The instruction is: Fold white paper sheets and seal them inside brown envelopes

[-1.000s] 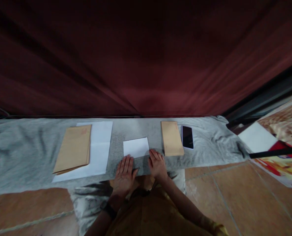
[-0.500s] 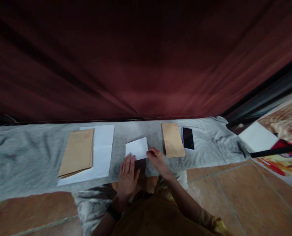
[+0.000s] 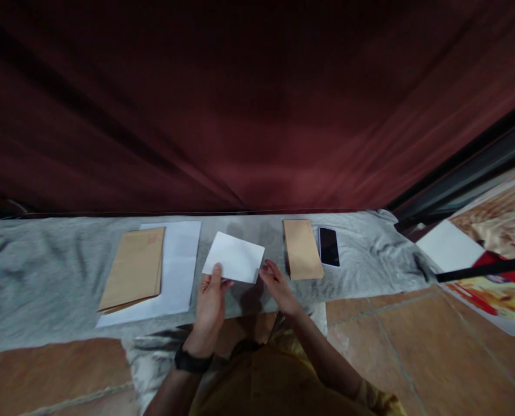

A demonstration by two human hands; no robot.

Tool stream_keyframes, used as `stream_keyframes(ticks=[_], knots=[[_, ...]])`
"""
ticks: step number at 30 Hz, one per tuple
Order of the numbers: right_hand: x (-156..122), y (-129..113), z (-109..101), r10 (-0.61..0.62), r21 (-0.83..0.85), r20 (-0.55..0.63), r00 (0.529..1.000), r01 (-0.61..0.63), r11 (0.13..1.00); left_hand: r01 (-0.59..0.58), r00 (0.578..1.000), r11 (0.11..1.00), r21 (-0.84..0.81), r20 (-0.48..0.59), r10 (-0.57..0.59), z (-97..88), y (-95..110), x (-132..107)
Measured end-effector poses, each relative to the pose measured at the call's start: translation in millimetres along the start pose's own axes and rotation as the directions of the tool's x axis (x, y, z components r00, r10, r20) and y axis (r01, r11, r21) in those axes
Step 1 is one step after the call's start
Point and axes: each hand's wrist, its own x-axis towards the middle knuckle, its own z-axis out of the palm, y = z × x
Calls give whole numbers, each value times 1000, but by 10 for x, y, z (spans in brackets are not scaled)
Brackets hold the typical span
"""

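A folded sheet of white paper (image 3: pixel 235 255) is lifted a little off the grey cloth, tilted. My left hand (image 3: pixel 211 297) grips its lower left edge, thumb on top and fingers underneath. Beside the paper's right edge is my right hand (image 3: pixel 278 284), its fingers loosely bent and apart, with nothing visible in them. To the right lies a brown envelope (image 3: pixel 303 251). On the left, several brown envelopes (image 3: pixel 133 268) rest in a stack, partly covering white sheets (image 3: pixel 182 268).
A phone (image 3: pixel 329 247) lies right of the single envelope. The grey cloth (image 3: pixel 44 277) covers the long narrow surface, with a dark red curtain (image 3: pixel 248 144) behind it. At the far right are a black bar (image 3: pixel 486 268) and a printed poster (image 3: pixel 500 294).
My left hand has gone from lying flat on the paper to gripping it by the lower left edge. The paper has been raised and turned. My right hand has come off its edge.
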Motion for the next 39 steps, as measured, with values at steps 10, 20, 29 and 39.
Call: stream_keyframes(ticks=[10,20,29,39], knots=[[104,239,-9,150,111,90,985,-160,981,178,983,982,-65,-20,-180,-250,-532,185],[123,360,-114,-379,-561,-19,925,304,770,41,997,930,365,41,-60,-335,-548,366],[-125,436,156,-480,-646,513,712,688,330,-189,981,582,791,119,156,-320,-574,374],[-171,529,145,-450,-678,567,690,701,220,-479,810,194,856,346,473,-187,-646,182]])
